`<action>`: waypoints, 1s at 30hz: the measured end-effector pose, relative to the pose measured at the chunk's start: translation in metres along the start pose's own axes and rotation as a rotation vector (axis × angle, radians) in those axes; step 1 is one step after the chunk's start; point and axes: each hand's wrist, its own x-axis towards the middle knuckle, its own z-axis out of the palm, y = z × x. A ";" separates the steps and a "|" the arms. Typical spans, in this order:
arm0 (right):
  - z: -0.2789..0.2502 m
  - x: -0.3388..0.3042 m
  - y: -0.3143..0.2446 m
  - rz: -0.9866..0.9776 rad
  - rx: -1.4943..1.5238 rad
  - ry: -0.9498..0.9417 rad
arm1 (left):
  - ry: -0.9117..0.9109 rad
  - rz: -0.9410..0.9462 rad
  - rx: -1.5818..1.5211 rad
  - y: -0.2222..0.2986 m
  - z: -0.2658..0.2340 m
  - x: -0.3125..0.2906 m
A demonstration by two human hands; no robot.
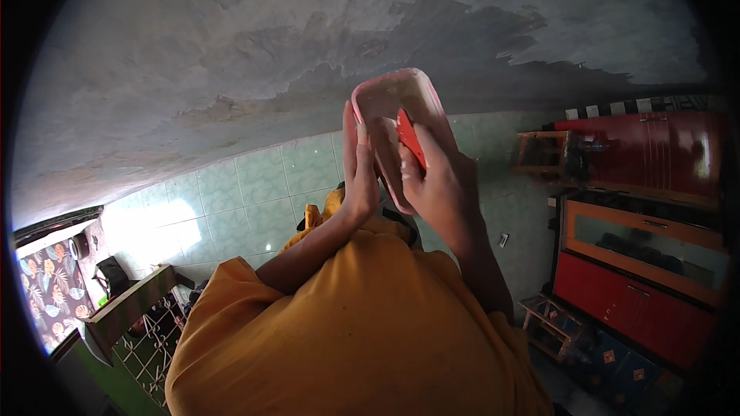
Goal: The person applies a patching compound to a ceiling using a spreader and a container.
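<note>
A pink, shallow rectangular tub with rounded corners is held out in front of me, its inside smeared with pale paste. My left hand grips it along the left side, the fingers against the outer wall and the thumb near the rim. In my right hand is a red scraper, gripped with its front part dipping into the tub. Pale smears mark the right fingers. Beyond the tub rises a grey wall, with darker, rough-edged patches and lighter smoothed areas.
Pale green tiles cover the floor along the wall. To the right are a wooden stool, red cabinets and another small stool. A metal lattice and a patterned curtain are at the lower left.
</note>
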 end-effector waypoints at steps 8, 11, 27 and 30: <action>0.004 -0.002 0.000 -0.044 -0.008 0.042 | -0.009 0.022 0.037 0.004 -0.005 0.004; 0.002 0.014 -0.003 0.144 0.037 0.043 | 0.008 0.002 0.000 0.006 -0.002 0.000; -0.003 0.009 -0.009 0.104 0.075 0.088 | -0.061 0.026 -0.029 0.015 0.008 -0.005; -0.011 -0.007 -0.005 0.065 0.030 0.063 | -0.059 0.069 0.013 0.014 0.004 -0.005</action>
